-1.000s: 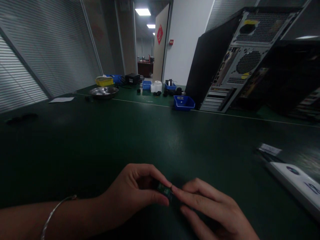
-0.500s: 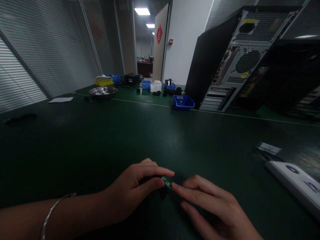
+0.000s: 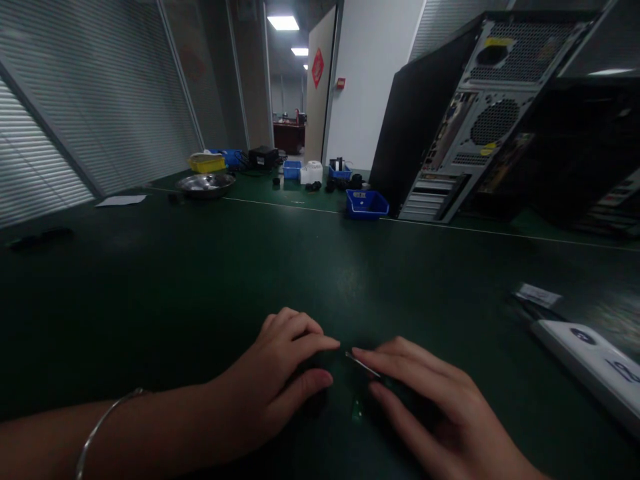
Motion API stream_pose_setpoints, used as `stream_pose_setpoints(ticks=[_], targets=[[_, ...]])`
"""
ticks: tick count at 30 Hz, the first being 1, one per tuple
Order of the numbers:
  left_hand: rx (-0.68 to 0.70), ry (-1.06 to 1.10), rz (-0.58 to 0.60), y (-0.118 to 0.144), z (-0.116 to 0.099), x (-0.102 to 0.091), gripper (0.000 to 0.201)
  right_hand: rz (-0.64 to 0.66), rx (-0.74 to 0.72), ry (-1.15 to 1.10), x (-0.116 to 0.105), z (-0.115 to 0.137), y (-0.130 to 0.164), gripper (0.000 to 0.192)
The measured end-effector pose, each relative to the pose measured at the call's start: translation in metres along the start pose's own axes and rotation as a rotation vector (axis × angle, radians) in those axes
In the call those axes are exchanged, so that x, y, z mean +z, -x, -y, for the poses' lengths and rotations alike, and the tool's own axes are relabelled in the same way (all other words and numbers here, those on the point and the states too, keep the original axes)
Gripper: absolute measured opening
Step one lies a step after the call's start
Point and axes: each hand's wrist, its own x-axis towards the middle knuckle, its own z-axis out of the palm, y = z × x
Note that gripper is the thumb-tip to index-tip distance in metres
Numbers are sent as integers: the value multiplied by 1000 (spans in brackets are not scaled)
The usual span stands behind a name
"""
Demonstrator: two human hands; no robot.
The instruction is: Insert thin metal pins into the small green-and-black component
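Now both hands lower | left hand (image 3: 280, 380) let go, flat on counter (image 3: 200, 287) | right hand (image 3: 425, 407) pinches thin board (image 3: 363, 365), edge-on | tiny green bit (image 3: 356, 408) beneath

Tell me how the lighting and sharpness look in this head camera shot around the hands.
Head view: dim overall; the ceiling lights down the corridor are the brightest spots, while the green table is dark. The left hand and right hand are underexposed and slightly soft; the thin part between them is hard to make out. Wide-angle distortion tilts the computer case.
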Motion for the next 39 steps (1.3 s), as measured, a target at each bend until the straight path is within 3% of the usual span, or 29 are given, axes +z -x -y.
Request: stream_pose_setpoints(ticks=[3,7,11,16,22,25,33,39], targets=[[-17,-17,-32,0,-4,-2,31,34,66,32,0,-2,1,25],[-29,-58,52,1,-9,-3,54,148,144,87,0,0,0,16],[-33,-48,101,2,-7,-2,37,294,89,133,-3,5,-3,21],[-43,294,57,-1,-3,-1,35,347,38,151,-2,2,-3,21],[-227,1084,106,-4,0,6,39,292,16,148,5,-8,2,17],[-258,1288,136,-4,3,10,40,263,66,92,4,-10,4,19],[-255,1324,174,-4,5,15,48,-50,-76,-80,-3,7,0,13],[-282,1297,213,-3,0,14,42,-113,89,-180,1,14,-1,13]])
